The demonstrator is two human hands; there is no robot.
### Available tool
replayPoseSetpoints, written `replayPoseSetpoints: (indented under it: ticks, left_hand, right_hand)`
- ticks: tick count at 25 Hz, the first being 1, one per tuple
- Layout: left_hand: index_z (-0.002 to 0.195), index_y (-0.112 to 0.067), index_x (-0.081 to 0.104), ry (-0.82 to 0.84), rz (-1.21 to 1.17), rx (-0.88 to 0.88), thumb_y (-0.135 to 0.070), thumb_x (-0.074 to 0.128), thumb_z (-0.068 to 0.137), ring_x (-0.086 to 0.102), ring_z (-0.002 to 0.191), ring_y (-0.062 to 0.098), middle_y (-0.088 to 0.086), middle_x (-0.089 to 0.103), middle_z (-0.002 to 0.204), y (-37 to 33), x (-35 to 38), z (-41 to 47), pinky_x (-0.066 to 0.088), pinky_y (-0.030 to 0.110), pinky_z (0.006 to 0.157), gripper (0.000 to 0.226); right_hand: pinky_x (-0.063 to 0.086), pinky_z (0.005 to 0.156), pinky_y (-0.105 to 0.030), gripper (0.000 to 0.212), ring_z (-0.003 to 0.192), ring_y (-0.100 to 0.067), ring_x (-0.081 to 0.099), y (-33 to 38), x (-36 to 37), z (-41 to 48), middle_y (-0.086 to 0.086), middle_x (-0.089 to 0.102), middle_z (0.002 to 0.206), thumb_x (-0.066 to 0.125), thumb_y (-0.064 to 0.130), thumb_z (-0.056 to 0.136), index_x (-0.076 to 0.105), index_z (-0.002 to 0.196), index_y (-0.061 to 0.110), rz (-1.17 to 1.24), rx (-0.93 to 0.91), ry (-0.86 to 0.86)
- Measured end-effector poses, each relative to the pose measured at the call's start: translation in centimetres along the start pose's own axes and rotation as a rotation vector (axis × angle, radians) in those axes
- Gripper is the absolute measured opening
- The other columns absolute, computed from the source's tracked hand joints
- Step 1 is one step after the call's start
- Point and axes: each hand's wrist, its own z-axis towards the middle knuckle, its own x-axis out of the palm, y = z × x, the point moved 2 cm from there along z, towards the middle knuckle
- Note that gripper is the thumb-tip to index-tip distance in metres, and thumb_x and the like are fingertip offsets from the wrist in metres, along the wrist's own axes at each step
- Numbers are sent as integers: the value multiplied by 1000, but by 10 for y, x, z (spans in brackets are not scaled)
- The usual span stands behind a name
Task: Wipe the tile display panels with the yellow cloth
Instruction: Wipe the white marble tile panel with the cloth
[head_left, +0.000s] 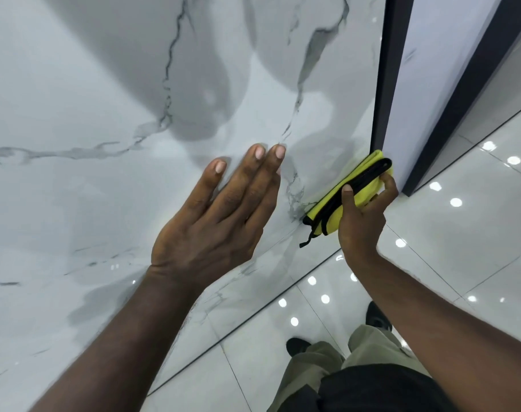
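Note:
A large white marble-look tile display panel (pixel 104 179) with grey veins fills the left and middle of the head view. My left hand (pixel 220 215) lies flat against it with straight fingers. My right hand (pixel 363 215) grips a folded yellow cloth (pixel 336 212) with black edging and holds it against the panel's lower right part, close to the panel's dark right edge (pixel 390 69). A loose black strip of the cloth's trim hangs below it.
A second pale panel (pixel 431 69) with a dark frame stands just right of the first. The glossy white tiled floor (pixel 461 233) reflects ceiling lights. My legs in khaki trousers and black shoes (pixel 298 346) stand at the bottom right, near the panel's base.

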Motion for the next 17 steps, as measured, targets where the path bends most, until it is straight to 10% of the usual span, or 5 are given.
replayPoseSetpoints:
  ticks: [10, 13, 17]
  left_hand:
    - [157, -5, 55, -1, 5, 20, -31, 65, 96, 46, 154, 26, 11, 47, 168, -2, -1, -2, 34, 48, 126, 67]
    - [156, -7, 56, -10, 8, -2, -31, 62, 97, 45, 155, 27, 12, 44, 170, -1, 0, -3, 32, 50, 127, 65]
    - [156, -9, 56, 48, -144, -139, -24, 61, 95, 32, 162, 30, 13, 34, 174, 1, -10, 0, 11, 50, 136, 63]
  right_hand:
    - [49, 92, -33, 62, 112, -22, 63, 13, 2, 3, -6, 61, 140, 63, 32, 103, 28, 154, 29, 51, 98, -36]
    - [50, 98, -32, 65, 120, -19, 64, 40, 3, -5, 1, 57, 144, 65, 38, 99, 28, 152, 32, 45, -151, -80]
    - [53, 94, -36, 58, 107, -18, 66, 84, -4, -23, -3, 64, 132, 64, 31, 101, 31, 149, 38, 147, -99, -105]
